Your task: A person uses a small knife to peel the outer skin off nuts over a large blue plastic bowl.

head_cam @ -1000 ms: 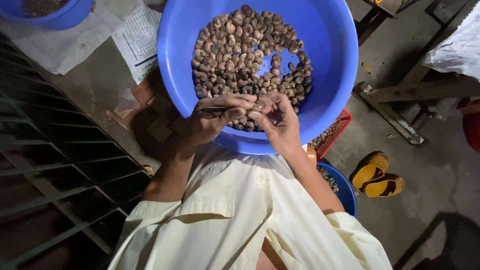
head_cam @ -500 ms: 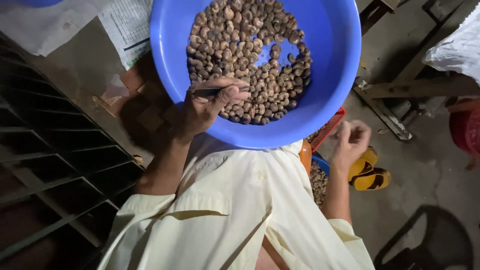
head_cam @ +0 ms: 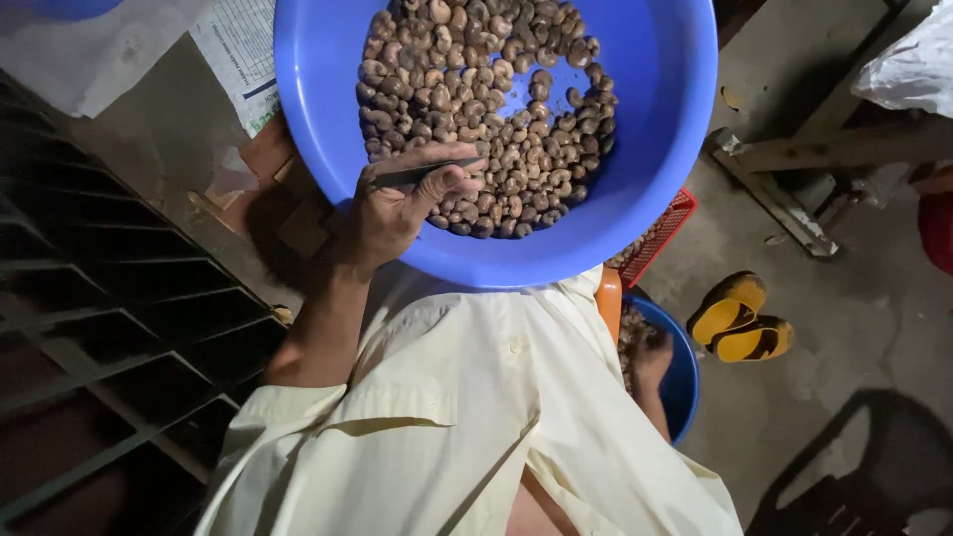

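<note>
1. The left hand (head_cam: 397,203) lay at the near edge of the big blue basin (head_cam: 675,149), fingers folded around a thin dark tool (head_cam: 417,176) that was pinned under the thumb and pointed toward the nuts.
2. The nuts (head_cam: 486,109), brown and curved, filled the middle of the basin; the left fingertips touched the nearest ones.
3. The right hand (head_cam: 652,359) was down low beside the body, reaching into a smaller blue bowl (head_cam: 685,387) on the floor. Its fingers were spread loosely; whether it held anything could not be told.
4. More nuts showed in that smaller bowl, just beyond the right hand.
5. A red basket (head_cam: 663,230) sat partly under the big basin's rim, just above the smaller bowl.
6. A pair of yellow sandals (head_cam: 740,318) lay on the concrete floor (head_cam: 854,328), to the right of the bowl.
7. Printed paper (head_cam: 243,55) lay to the left of the basin.
8. The person wore a pale cream shirt (head_cam: 467,427).
</note>
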